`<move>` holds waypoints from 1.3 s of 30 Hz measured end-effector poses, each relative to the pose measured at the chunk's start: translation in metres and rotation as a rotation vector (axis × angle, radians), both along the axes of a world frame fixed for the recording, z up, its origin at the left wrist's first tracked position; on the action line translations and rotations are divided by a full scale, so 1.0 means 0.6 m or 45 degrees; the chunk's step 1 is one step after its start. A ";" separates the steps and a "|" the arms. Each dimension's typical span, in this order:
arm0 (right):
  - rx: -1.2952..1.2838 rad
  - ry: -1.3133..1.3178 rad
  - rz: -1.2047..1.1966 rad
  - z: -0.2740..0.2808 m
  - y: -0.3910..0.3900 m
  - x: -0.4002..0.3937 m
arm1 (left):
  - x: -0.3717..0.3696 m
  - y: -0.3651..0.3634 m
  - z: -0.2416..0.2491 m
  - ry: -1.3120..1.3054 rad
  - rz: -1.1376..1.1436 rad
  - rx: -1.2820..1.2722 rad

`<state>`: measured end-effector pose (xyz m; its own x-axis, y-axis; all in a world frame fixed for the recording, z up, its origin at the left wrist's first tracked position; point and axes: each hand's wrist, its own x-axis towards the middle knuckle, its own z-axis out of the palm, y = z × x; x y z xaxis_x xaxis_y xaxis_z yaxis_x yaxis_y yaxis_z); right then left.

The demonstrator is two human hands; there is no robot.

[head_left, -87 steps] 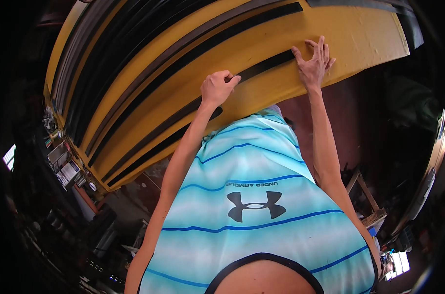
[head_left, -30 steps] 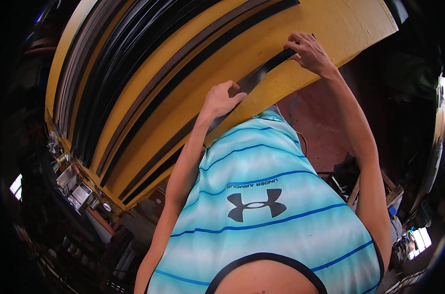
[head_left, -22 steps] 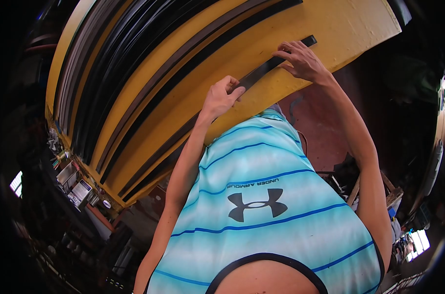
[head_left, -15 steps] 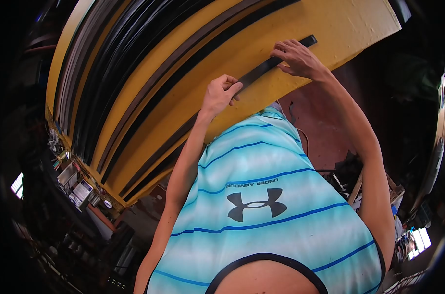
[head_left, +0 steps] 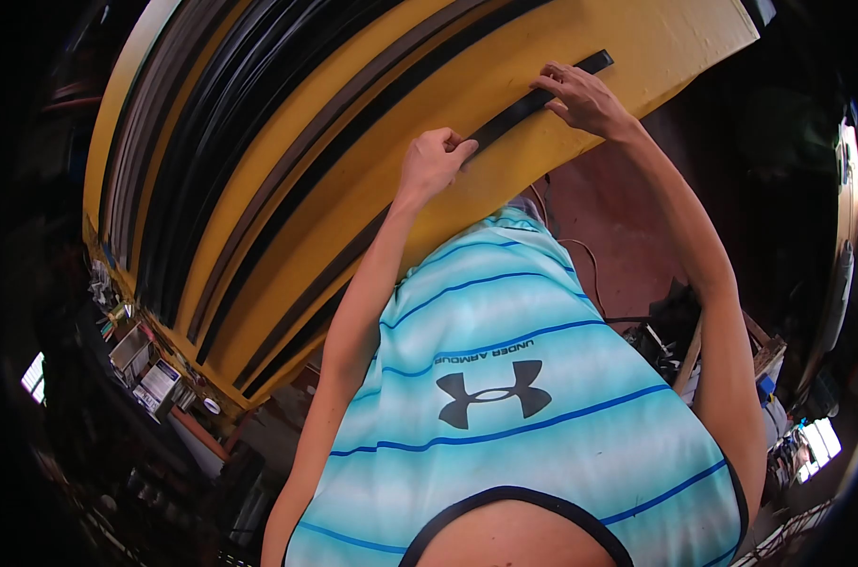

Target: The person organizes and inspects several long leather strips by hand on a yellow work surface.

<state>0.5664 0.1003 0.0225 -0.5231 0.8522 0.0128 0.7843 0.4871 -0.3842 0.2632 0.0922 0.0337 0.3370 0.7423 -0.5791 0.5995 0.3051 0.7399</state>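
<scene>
A long, flat black strip lies slantwise across a yellow table near its front edge. My left hand is closed on it, thumb and fingers pinching the strip. Farther right, my right hand has its fingers bent over the strip, with the thumb at the near edge, close to the strip's squared end. Below my left wrist a dark length runs toward the lower left; the hand hides whether it joins the same strip.
More long strips lie side by side on the table: a brown strip, a black strip and a glossy black bundle. Cluttered items stand beyond the left end. A cable hangs by the reddish floor.
The strip and both hands have shifted slightly to the right over the table. The whole view has tilted a little. Both hands keep their hold.
</scene>
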 end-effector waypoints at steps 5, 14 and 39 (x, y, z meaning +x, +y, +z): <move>0.071 0.041 -0.377 -0.006 -0.041 -0.033 | 0.004 0.006 -0.024 -0.026 -0.027 0.034; 0.432 -0.037 -0.760 -0.080 -0.082 -0.065 | 0.005 0.014 -0.039 -0.107 -0.056 -0.039; 0.332 -0.031 -1.004 -0.109 -0.090 -0.073 | 0.004 -0.015 -0.022 0.072 -0.027 0.169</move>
<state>0.5228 0.0461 -0.0429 0.2236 0.9401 0.2574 0.9395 -0.1376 -0.3137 0.2658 0.0833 0.0203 0.3230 0.8068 -0.4947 0.6469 0.1933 0.7376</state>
